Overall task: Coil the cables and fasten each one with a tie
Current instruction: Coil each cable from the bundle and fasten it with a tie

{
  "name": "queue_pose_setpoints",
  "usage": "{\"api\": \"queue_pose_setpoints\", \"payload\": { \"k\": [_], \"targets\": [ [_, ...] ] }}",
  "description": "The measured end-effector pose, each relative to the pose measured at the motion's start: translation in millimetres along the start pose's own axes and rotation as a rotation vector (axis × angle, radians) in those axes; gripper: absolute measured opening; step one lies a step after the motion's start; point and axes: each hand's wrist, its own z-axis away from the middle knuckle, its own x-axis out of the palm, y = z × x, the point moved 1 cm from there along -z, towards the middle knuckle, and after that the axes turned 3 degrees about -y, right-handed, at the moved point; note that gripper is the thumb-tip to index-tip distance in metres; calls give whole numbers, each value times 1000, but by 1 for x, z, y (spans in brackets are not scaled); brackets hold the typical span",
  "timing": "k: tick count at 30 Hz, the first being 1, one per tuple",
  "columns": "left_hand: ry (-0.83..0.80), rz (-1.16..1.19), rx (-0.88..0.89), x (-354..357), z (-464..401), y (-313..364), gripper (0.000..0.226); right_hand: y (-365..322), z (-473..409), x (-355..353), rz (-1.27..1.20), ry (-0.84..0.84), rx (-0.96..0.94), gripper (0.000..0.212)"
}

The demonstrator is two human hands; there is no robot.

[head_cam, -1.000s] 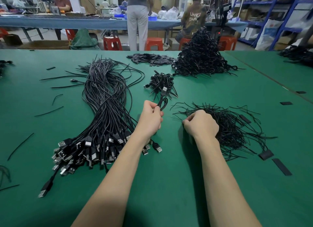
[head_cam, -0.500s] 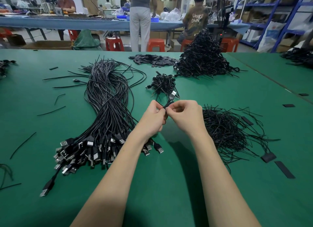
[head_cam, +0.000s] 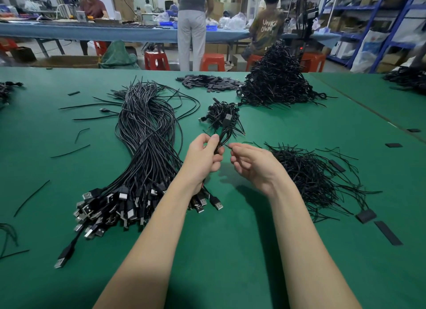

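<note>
Hands have parted: left hand [head_cam: 205, 157] grips coiled cable [head_cam: 222, 135], right hand [head_cam: 255, 164] pinches tie [head_cam: 228, 145].

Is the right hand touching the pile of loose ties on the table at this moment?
Apart. In the head view the right hand is raised beside the left hand, with green table showing between it and the tie pile.

A factory workshop: green worktables [head_cam: 230, 251] heaped with cable bundles [head_cam: 143, 147], stockroom shelving [head_cam: 368, 15].

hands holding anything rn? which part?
Left hand grips a coiled cable at its lower end, plug up. Right hand pinches a thin tie at its end.
</note>
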Motion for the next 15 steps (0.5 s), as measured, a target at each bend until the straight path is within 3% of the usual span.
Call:
{"api": "queue_pose_setpoints", "payload": {
  "k": [4, 7, 11, 15],
  "targets": [
    [-57, 139, -15, -4, -2, 3, 20, 3, -2, 0, -190, 12, 129, 24],
    [-205, 172, -67, -9, 0, 5, 19, 3, -5, -4, -157, 27, 129, 30],
    [-441, -96, -91, -11, 6, 8, 19, 1, -7, -21, -14, -6, 55, 29],
    [-506, -383, -54, -15, 8, 14, 16, -4, -1, -41, 228, -70, -88, 32]
  ]
}}
